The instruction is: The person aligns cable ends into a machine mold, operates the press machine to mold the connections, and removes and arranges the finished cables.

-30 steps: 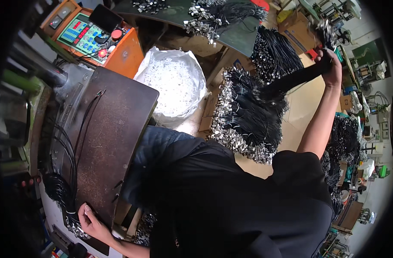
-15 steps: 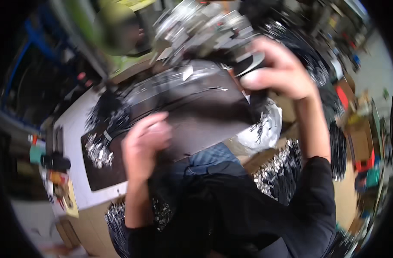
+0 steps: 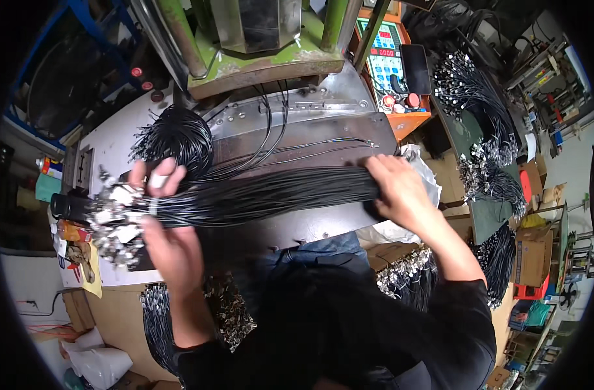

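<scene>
A thick bundle of black cables (image 3: 271,195) stretches left to right across the dark metal work plate (image 3: 277,231). My left hand (image 3: 176,250) cups its left end from below, thumb on the near side and fingertips on the far side, one finger wrapped in white. Silver connectors (image 3: 118,224) fan out beyond a pale tie (image 3: 153,205) beside that hand. My right hand (image 3: 401,192) is closed over the bundle's right end, palm down. Behind the bundle, a few thin loose cables (image 3: 297,148) lie on the plate.
A coiled black cable bundle (image 3: 176,140) sits at the back left. The green press (image 3: 264,68) stands ahead; an orange control box (image 3: 410,120) with red buttons is right of it. More cable bundles (image 3: 492,162) lie on the right-hand bench, and others (image 3: 407,283) beside my lap.
The blurred silver-ended bundle raised in my right hand has come down across the plate, with its connectors now at the left. My left hand has moved onto that end.
</scene>
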